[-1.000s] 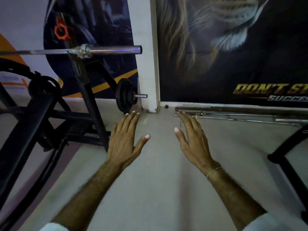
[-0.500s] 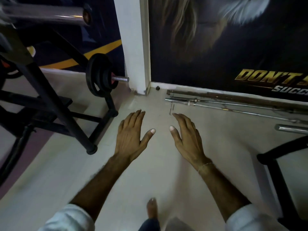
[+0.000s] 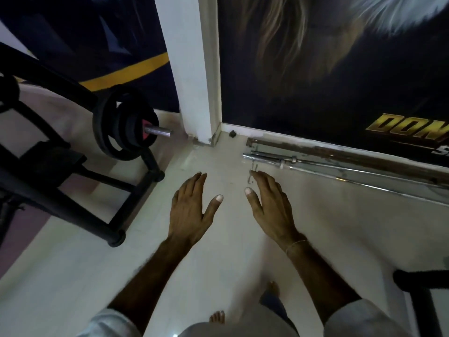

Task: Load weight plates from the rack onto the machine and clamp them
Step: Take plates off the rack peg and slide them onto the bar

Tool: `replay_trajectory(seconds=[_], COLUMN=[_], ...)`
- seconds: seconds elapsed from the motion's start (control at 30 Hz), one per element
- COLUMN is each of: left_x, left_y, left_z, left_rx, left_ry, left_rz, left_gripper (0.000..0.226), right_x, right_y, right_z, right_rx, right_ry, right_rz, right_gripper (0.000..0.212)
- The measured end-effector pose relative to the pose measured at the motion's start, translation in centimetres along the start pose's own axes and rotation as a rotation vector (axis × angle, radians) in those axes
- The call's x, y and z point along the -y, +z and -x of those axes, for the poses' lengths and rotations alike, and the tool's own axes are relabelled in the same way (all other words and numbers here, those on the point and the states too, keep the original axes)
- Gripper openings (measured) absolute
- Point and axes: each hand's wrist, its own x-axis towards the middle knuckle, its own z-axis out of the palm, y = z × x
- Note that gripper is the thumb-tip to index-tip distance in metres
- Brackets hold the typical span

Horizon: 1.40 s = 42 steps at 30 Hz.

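A dark glossy wall banner (image 3: 315, 69) fills the background above a pale smooth floor (image 3: 73, 276). The black tubular steel rack (image 3: 73, 210) stands at left, its round black weight plates (image 3: 124, 125) stacked on a chrome peg. Chrome bars (image 3: 340, 166) lie along the wall. The left hand (image 3: 192, 210) and right hand (image 3: 272, 207) hover flat with fingers spread, holding nothing.

Chrome bars (image 3: 340, 170) lie along the mural wall (image 3: 328, 76), beside a white pillar (image 3: 192, 69).
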Motion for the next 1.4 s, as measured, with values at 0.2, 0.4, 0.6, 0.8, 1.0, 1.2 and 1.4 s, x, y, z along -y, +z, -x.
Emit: replay_trajectory(seconds=[0.2, 0.4, 0.6, 0.8, 1.0, 1.2, 1.4], left_x=[-1.5, -2.8, -0.1, 5.4, 11.3, 18.8, 30.2], left_y=[4.4, 5.5, 5.6, 7.1, 6.9, 8.1, 9.9], left_z=[-11.3, -19.9, -27.7, -34.9, -41.0, -46.1, -49.2], left_rx=[-0.085, -0.153, -0.259, -0.312, -0.365, -0.313, -0.538], left_ry=[-0.199, -0.403, -0.57, -0.691, -0.907, -1.125, -1.275], left_rz=[-0.037, -0.048, -0.035, -0.006, 0.034, 0.007, 0.15], left_gripper=[0.081, 0.079, 0.076, 0.067, 0.077, 0.081, 0.08], right_x=[-6.1, -7.8, -6.3, -5.2, -2.5, 1.8, 4.1], right_y=[1.1, 0.5, 3.7, 9.9, 15.9, 25.3, 39.1], right_z=[-14.8, -27.5, -39.5, -48.1, -56.1, -63.8, -68.8], right_rx=[0.139, 0.31, 0.403, 0.497, 0.613, 0.774, 0.858], right_ry=[-0.123, -0.3, -0.447, -0.511, -0.577, -0.637, -0.678], right_rz=[-0.08, -0.076, -0.102, -0.09, -0.13, -0.151, -0.186], right_gripper=[0.05, 0.05, 0.052, 0.05, 0.051, 0.057, 0.082])
